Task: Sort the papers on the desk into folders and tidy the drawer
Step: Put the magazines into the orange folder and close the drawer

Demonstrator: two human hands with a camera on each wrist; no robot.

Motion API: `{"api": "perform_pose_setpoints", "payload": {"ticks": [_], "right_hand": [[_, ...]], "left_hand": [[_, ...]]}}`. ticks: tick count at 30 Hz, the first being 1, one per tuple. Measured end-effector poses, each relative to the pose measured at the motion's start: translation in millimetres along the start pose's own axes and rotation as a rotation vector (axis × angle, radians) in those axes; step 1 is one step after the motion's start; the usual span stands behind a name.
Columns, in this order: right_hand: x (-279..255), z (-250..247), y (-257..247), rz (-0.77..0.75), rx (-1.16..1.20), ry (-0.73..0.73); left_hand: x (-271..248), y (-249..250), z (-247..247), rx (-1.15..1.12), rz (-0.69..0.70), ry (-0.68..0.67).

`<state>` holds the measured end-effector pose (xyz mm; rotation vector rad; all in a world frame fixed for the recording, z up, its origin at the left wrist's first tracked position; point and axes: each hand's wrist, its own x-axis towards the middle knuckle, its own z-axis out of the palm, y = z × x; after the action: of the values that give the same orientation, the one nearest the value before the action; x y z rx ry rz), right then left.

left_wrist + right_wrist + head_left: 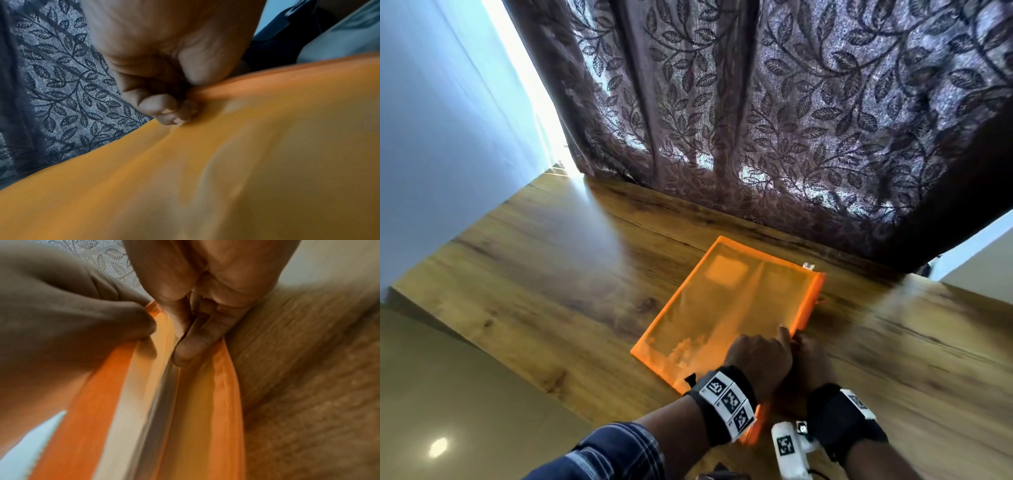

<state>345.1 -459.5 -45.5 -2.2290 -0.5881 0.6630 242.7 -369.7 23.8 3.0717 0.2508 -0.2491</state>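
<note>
An orange see-through zip folder [722, 308] lies on the wooden desk [551, 257], with pale sheets showing faintly through it. My left hand [760, 356] grips the upper layer at the folder's right edge, its curled fingers [174, 110] pinching the orange material [246, 162]. My right hand [808, 356] is close beside it at the same edge. In the right wrist view its thumb and forefinger [189, 344] pinch together at the lower orange strip [222, 394] of the parted opening. My left hand [82, 313] holds the other strip apart.
A dark leaf-patterned curtain [791, 120] hangs along the desk's far edge. A small silver piece [808, 265] sits at the folder's far right corner. The desk's left edge drops to a tiled floor [448, 394]. Bare wood extends left and right of the folder.
</note>
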Motion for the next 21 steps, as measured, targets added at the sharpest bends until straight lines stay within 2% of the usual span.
{"api": "perform_pose_setpoints", "payload": {"ticks": [5, 9, 11, 13, 14, 15, 17, 19, 21], "right_hand": [[-5, -12, -8, 0.136, 0.027, 0.024], [-6, -22, -8, 0.228, 0.183, 0.186], [-8, -27, -16, 0.199, 0.350, 0.226], [-8, -30, -23, 0.108, 0.228, 0.268], [-9, -30, -26, 0.061, 0.128, 0.252], [-10, -31, -30, 0.007, 0.038, 0.191], [-10, -30, -36, -0.106, -0.135, -0.035], [-8, -29, -37, -0.178, -0.359, -0.266], [-9, -34, -36, -0.202, -0.581, -0.367]], "left_hand": [[-5, -4, 5, -0.073, -0.013, -0.003], [-12, -11, 14, -0.106, -0.029, 0.036], [-12, -19, 17, -0.063, -0.058, 0.078], [-14, -29, 16, -0.038, -0.151, 0.065], [-16, -34, 14, -0.033, -0.227, 0.010], [-18, -39, 14, -0.028, -0.294, -0.048], [-24, -48, 14, -0.039, -0.375, -0.129], [-27, -53, 18, -0.111, -0.387, -0.201], [-28, -56, 24, -0.199, -0.372, -0.285]]}}
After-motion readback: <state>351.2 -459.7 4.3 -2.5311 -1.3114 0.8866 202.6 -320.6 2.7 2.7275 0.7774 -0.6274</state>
